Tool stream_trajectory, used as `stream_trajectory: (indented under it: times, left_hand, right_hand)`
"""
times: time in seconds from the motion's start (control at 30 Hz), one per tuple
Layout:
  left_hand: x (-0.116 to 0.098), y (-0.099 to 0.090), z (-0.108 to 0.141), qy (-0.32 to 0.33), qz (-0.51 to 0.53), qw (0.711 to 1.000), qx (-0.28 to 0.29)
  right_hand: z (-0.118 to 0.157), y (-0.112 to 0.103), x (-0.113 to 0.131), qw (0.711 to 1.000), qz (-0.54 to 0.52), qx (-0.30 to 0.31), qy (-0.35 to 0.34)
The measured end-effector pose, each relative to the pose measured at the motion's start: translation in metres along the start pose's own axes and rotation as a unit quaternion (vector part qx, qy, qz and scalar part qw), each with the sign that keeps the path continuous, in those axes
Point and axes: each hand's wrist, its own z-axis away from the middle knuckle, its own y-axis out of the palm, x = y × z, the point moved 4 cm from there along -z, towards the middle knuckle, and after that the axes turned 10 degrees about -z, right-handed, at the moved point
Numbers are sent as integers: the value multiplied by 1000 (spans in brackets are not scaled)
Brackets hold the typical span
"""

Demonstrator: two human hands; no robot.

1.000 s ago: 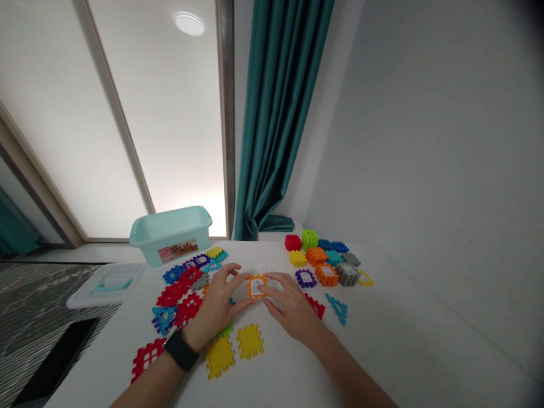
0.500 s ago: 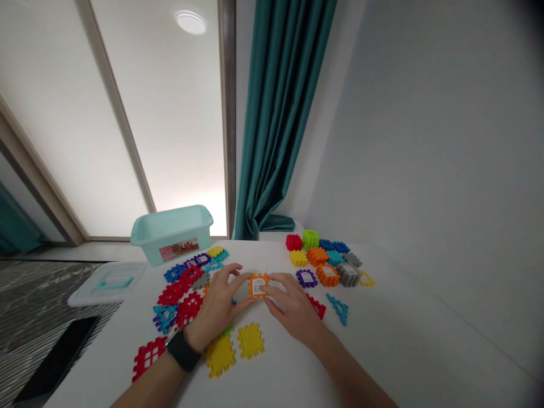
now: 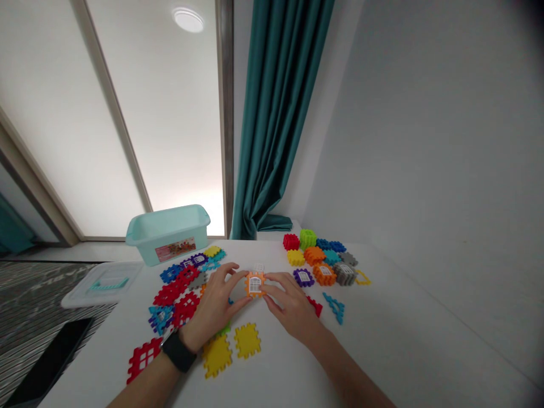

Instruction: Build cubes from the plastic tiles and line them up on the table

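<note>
An orange building tile with a white window insert (image 3: 255, 284) is held upright between my hands. My left hand (image 3: 217, 303), with a black watch on the wrist, pinches its left edge between thumb and finger. On the other side my right hand (image 3: 289, 303) grips the right edge with thumb and fingertips. Two yellow toothed tiles lie nearer to me, a larger one (image 3: 217, 357) and a smaller one (image 3: 247, 340). A green piece (image 3: 224, 330) is partly hidden under my left hand, and a red piece (image 3: 314, 306) pokes out beyond my right hand.
Red tiles (image 3: 170, 293) and blue ones lie spread on the left. Stacked tiles, including an orange stack (image 3: 324, 274), stand at the right back. A mint bin (image 3: 170, 232) is at the far left, near a clear lid (image 3: 102, 284) and a black flat device (image 3: 49, 362).
The orange tile now faces me a little more squarely, its white window easier to see. Both hands keep their hold; the whole view has shifted slightly.
</note>
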Motion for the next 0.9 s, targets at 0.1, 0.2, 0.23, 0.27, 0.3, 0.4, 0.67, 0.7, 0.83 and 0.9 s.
stream_trajectory:
  times: [0.1, 0.2, 0.23, 0.27, 0.3, 0.4, 0.67, 0.7, 0.83, 0.9]
  left_hand:
    - [1, 2, 0, -12, 15, 1000, 9]
    - [2, 1, 0, -15, 34, 999, 8]
    - [2, 1, 0, -16, 40, 999, 9]
    - [2, 1, 0, -16, 44, 999, 9]
    - [2, 1, 0, -17, 47, 999, 10]
    - [2, 2, 0, -18, 53, 998, 12]
    - [-2, -6, -3, 11, 52, 998, 46]
    - [-3, -8, -3, 19, 53, 997, 55]
    - [-4, -16, -5, 32, 60, 995, 70]
    - [-4, -16, -6, 32, 73, 994, 76]
  right_hand:
    - [0, 0, -1, 1000, -3, 0, 3]
    - [0, 1, -2, 1000, -6, 2, 3]
    - [0, 1, -2, 1000, -5, 3, 3]
    - [0, 1, -2, 1000, -4, 4, 3]
    - [0, 1, -2, 1000, -2, 5, 2]
    - [1, 1, -1, 1000, 5, 13, 0]
    - [1, 1, -3, 1000, -22, 8, 20]
    - [1, 1, -3, 999, -33, 5, 25]
    - [1, 2, -5, 997, -71, 1, 41]
    - [1, 2, -4, 995, -85, -2, 50]
